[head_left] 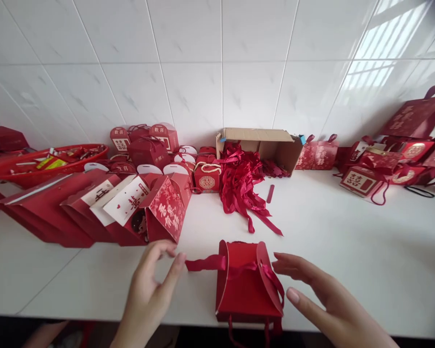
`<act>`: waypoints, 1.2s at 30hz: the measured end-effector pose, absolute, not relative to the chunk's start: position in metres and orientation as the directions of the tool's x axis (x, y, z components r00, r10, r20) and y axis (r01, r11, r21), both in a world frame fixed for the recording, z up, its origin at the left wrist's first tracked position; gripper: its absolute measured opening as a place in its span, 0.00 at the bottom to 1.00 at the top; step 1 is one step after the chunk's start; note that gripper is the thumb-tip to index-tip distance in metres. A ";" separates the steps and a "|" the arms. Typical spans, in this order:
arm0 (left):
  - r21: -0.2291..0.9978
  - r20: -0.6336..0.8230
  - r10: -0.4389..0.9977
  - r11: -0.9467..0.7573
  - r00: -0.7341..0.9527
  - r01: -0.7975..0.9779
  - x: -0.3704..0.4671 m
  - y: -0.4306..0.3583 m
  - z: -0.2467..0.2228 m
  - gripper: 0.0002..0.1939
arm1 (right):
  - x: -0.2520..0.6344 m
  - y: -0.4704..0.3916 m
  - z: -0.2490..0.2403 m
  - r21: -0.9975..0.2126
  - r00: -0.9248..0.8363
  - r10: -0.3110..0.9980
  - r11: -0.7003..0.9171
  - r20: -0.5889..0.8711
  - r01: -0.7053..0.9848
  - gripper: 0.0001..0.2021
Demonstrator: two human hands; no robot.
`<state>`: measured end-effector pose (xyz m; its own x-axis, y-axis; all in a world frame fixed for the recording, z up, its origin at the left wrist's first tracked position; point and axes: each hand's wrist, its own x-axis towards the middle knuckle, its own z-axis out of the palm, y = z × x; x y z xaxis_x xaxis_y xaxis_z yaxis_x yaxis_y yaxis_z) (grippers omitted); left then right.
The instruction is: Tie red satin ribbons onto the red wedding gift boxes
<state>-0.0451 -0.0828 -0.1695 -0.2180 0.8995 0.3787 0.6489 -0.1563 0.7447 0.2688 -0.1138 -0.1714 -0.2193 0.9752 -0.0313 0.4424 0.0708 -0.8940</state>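
A red box (244,290) with curved side flaps stands near the front edge of the white table. Dark red ribbon (206,263) passes through it, with one end sticking out to the left and loops hanging at the right side and over the table's front edge. To the left of that ribbon end is my left hand (154,280), thumb and fingers apart with nothing between them. My right hand (319,295) is just right of the box, its fingers spread and holding nothing.
A cardboard carton (279,150) lies on its side against the tiled wall, red ribbons (242,179) spilling from it. Folded red boxes (94,212) lean together at the left, near a red basin (3,171). More gift boxes (360,181) are stacked at the right.
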 end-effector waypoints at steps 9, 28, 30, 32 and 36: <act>0.997 -0.065 0.935 0.076 0.349 -0.017 0.012 -0.075 -0.143 0.20 | 0.252 -0.107 -0.168 -0.953 -0.348 0.915 -0.104 -0.204 0.284 0.21; 0.984 0.064 0.988 -0.086 0.140 0.157 -0.052 -0.055 -0.164 0.17 | 0.280 -0.088 -0.147 -0.970 -0.158 0.976 -0.113 -0.148 0.215 0.25; 0.939 0.193 0.971 -0.225 0.144 0.260 -0.056 -0.055 -0.162 0.15 | 0.285 -0.089 -0.147 -0.957 -0.150 0.968 -0.164 -0.203 0.241 0.26; 0.859 0.347 0.927 -0.375 0.142 0.347 -0.059 -0.055 -0.157 0.11 | 0.291 -0.090 -0.148 -0.956 -0.169 0.964 -0.158 -0.203 0.247 0.23; 0.657 0.620 0.775 -0.599 0.123 0.458 -0.059 -0.058 -0.141 0.06 | 0.302 -0.090 -0.149 -0.975 -0.310 0.951 0.060 -0.009 0.212 0.18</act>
